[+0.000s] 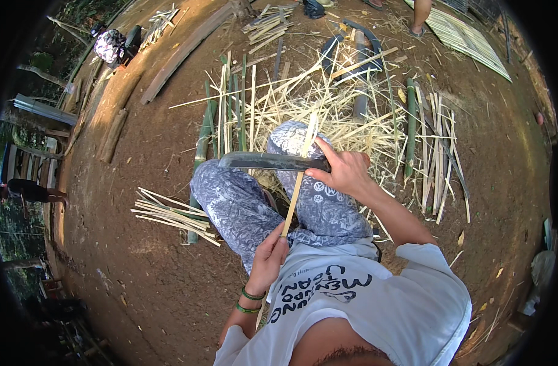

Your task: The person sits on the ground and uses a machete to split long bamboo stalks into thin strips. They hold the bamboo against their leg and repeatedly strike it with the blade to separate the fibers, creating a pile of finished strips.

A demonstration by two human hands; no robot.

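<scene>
My right hand (346, 169) is closed round the handle of a machete, its fingers hiding most of the grip. The machete's dark, broad blade (267, 161) points left above my knees and lies across a bamboo strip (293, 204). My left hand (268, 253) pinches the lower part of this thin, pale strip near my lap. From there the strip slants up and away, passing by the blade, and its far end rests over my right knee, close to my right index finger.
Shavings and split strips (328, 116) cover the ground ahead. A bundle of strips (172, 215) lies at left, another (440, 152) at right by a green bamboo pole (411, 128). Farther off are a black ring (369, 38), a plank (181, 55), a slatted panel (459, 33) and a person's foot (417, 29).
</scene>
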